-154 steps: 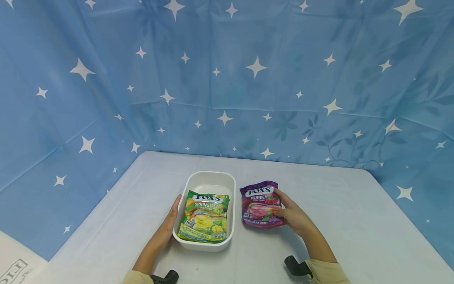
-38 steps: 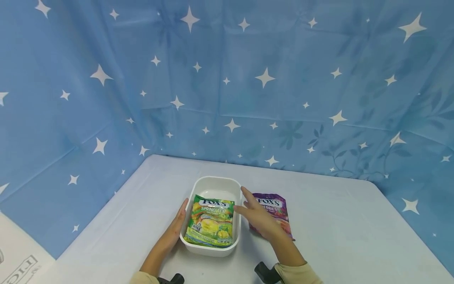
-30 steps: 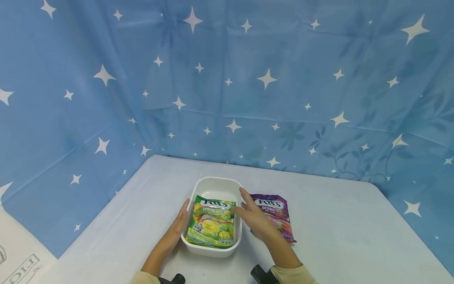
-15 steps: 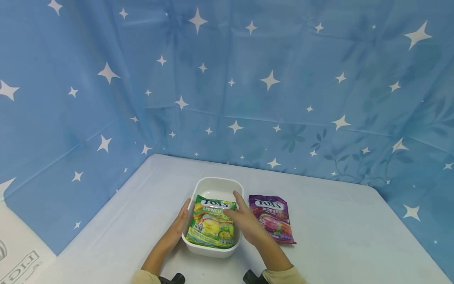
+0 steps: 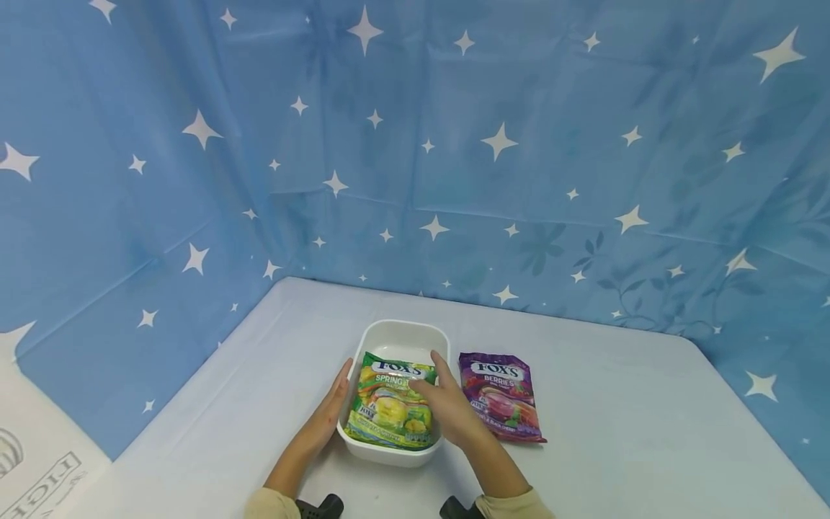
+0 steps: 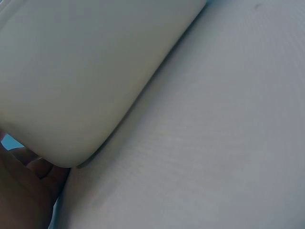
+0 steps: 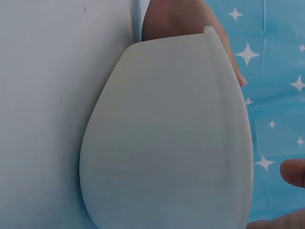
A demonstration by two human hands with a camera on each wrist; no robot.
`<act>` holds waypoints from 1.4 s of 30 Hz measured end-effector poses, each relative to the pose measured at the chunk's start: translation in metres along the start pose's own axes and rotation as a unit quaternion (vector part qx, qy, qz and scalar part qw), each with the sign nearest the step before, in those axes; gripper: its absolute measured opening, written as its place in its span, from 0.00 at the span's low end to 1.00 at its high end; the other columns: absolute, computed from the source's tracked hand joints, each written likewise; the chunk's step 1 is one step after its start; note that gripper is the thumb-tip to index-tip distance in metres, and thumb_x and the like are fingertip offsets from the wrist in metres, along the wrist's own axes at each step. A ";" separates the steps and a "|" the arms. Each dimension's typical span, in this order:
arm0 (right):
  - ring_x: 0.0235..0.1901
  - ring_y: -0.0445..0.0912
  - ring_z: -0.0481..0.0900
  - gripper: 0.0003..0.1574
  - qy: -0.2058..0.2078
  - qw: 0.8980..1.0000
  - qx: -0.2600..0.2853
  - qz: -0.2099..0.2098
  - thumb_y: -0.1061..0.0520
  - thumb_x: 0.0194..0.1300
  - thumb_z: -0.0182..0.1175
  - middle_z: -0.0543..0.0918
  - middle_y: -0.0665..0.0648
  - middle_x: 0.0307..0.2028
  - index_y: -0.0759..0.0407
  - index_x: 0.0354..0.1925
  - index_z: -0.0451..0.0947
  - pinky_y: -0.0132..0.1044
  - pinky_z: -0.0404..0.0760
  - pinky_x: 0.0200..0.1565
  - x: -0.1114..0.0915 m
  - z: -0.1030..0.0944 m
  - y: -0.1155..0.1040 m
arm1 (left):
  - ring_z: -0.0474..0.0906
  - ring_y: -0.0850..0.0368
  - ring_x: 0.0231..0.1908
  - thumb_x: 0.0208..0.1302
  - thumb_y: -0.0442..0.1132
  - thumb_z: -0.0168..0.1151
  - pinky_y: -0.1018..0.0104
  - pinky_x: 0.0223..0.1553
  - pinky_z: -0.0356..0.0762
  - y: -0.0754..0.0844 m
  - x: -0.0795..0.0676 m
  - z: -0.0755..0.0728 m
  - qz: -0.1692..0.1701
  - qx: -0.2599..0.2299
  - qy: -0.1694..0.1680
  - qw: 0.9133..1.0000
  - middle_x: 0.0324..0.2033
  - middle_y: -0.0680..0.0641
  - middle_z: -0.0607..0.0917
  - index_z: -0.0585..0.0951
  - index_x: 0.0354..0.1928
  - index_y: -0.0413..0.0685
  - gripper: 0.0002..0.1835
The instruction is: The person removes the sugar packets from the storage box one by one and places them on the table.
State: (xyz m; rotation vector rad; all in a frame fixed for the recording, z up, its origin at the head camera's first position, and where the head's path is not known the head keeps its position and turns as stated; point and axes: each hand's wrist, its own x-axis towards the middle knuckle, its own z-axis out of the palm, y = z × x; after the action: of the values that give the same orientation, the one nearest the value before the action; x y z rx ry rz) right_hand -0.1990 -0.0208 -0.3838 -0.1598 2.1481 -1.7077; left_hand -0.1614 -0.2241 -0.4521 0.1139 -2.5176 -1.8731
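Note:
A white tub (image 5: pixel 389 456) stands on the table, holding a green-and-yellow FOX'S Spring Tea candy bag (image 5: pixel 387 412) that lies face up in its nearer part. My left hand (image 5: pixel 326 417) rests along the tub's left side, fingers extended. In the left wrist view its curled-looking fingers (image 6: pixel 40 167) show beside the tub's lower corner. Over the right rim reaches my right hand (image 5: pixel 454 412), thumb and index finger spread above the bag. The right wrist view has its thumb (image 7: pixel 293 171) beyond the rim. A purple FOX'S Berries bag (image 5: pixel 501 395) lies right of the tub, untouched.
The white-covered table (image 5: pixel 622 404) extends to the right. A blue curtain with white stars (image 5: pixel 558 144) hangs behind and along the left. At lower left is a pale printed surface (image 5: pixel 45 440) with lettering. Black wrist devices (image 5: pixel 322 507) sit at both sleeves.
My right hand has let go of the purple candy bag, which now lies on the table, and has moved left over the tub's right rim. My left hand stays at the tub.

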 end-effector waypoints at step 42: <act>0.65 0.70 0.49 0.48 -0.049 0.991 0.123 -0.010 0.59 0.61 0.53 0.41 0.72 0.69 0.47 0.72 0.40 0.64 0.51 0.62 0.000 0.001 0.015 | 0.30 0.39 0.70 0.70 0.60 0.21 0.32 0.62 0.29 0.004 -0.001 0.000 -0.002 -0.026 -0.008 1.000 0.71 0.42 0.39 0.40 0.72 0.54 0.33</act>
State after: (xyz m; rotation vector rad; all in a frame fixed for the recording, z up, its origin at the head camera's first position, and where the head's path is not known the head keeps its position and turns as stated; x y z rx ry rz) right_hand -0.1966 -0.0184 -0.3982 -0.1912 1.8545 -1.9168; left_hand -0.1604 -0.2228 -0.4479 0.1043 -2.4777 -1.9457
